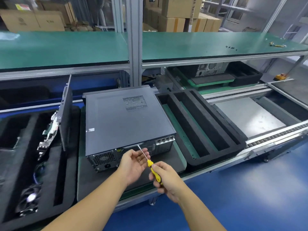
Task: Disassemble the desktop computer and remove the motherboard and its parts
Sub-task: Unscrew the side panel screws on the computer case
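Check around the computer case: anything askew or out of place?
A dark panel stands on edge, leaning, in the left foam tray, and small dark pieces, probably screws, lie loose on the upper green shelf. The computer case lies flat and closed.

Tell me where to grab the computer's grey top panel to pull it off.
Probably the near edge of the top panel, coming from the person's side. The desktop computer lies flat with its rear facing them, so that edge is free and closest; a foam tray crowds its right. The right hand holds a screwdriver, so use the left hand.
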Motion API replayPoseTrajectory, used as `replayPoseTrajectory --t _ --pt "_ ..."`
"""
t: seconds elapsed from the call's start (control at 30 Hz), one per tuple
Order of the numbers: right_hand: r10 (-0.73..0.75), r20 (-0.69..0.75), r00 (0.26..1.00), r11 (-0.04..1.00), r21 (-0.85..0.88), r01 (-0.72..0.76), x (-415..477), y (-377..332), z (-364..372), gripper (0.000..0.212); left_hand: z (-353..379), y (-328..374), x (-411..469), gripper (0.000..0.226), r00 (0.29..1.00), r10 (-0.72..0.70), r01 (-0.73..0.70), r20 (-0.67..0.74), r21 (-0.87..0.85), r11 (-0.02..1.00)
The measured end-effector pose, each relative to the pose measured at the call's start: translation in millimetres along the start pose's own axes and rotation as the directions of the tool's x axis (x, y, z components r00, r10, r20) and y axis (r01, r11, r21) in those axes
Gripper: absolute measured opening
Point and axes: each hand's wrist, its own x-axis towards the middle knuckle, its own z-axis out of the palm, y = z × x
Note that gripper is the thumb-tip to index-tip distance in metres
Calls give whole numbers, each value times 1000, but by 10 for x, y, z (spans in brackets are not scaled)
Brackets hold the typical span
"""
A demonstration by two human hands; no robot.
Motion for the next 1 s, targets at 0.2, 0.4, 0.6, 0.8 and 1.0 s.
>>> replayPoseTrajectory --t 0.2,0.4,0.6,0.8,1.0 --pt "68 -29 997 998 4 -68 72 24 491 21 -356 242 -226 27 998 62 -64 27 77 995" --pt "49 -49 998 998 34 -48 100 149 818 31 -603 322 -336 24 988 124 -134 94 119 984" --pt "38 -105 994 997 70 -31 90 240 1019 31 -715 435 -410 27 985 97 -121 140 180 976" --pt "23 -170 985 997 77 -11 72 254 1081 32 -691 460 -432 23 988 68 -98 139 218 971" --pt "30 -192 981 994 105 -10 52 303 1109 30 -673 452 -435 23 984 41 -83 171 244 966"
